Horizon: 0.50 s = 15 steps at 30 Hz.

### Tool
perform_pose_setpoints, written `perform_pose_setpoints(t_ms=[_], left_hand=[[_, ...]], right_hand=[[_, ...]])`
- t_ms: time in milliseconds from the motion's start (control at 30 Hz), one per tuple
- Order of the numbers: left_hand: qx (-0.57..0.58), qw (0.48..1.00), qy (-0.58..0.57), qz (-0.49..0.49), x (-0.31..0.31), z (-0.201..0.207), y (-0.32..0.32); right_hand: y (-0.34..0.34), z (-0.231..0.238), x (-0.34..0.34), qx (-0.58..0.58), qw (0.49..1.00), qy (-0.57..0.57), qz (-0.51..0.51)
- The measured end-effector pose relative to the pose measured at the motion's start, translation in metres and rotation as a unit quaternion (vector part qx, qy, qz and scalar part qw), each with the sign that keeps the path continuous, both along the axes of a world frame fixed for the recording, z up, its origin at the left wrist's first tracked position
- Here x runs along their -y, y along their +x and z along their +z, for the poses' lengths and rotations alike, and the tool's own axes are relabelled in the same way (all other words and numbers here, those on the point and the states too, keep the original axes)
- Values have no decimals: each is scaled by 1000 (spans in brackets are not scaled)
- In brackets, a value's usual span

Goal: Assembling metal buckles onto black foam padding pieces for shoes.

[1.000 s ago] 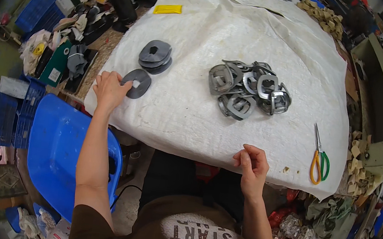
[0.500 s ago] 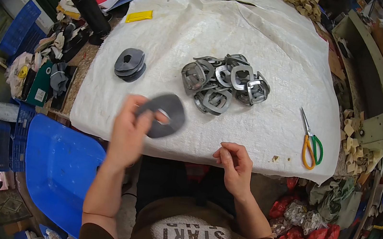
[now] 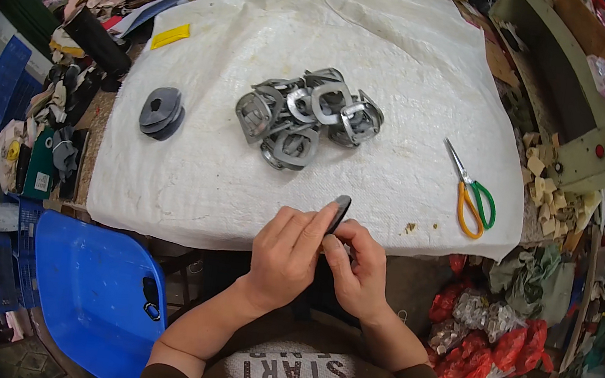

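My left hand [image 3: 286, 252] and my right hand [image 3: 355, 265] meet at the near edge of the table, both gripping one dark grey flat disc [image 3: 338, 211] held edge-on between the fingers. A short stack of the same dark discs [image 3: 160, 112] sits to the far left on the white woven sheet [image 3: 243, 173]. A heap of several grey metal ring-shaped frames [image 3: 304, 117] lies in the middle of the sheet, beyond my hands.
Scissors with orange and green handles [image 3: 472, 197] lie at the right of the sheet. A blue plastic chair [image 3: 86, 291] stands at the lower left. Clutter of tools and scraps lines the left edge; small wood blocks [image 3: 547, 191] and a green machine [image 3: 590, 150] crowd the right.
My left hand picked a disc from beside the stack, carried it right and toward me, and now both hands hold it together at the table's near edge.
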State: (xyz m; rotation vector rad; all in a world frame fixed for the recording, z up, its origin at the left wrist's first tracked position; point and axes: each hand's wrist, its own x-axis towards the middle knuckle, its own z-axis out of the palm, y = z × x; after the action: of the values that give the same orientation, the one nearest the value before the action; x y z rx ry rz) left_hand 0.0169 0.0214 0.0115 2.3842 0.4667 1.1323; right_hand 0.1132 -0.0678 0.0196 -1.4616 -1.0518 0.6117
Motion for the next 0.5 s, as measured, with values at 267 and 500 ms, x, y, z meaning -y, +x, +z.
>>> perform_pose_setpoints(t_ms=[267,500], left_hand=[[-33,997,60,20,-1,-7,-2],[-38,994,94,37,2,-12,-2]], right_hand=[[5,7,6,-72,997,-23,34],[6,6,9,-206,975,-65,57]])
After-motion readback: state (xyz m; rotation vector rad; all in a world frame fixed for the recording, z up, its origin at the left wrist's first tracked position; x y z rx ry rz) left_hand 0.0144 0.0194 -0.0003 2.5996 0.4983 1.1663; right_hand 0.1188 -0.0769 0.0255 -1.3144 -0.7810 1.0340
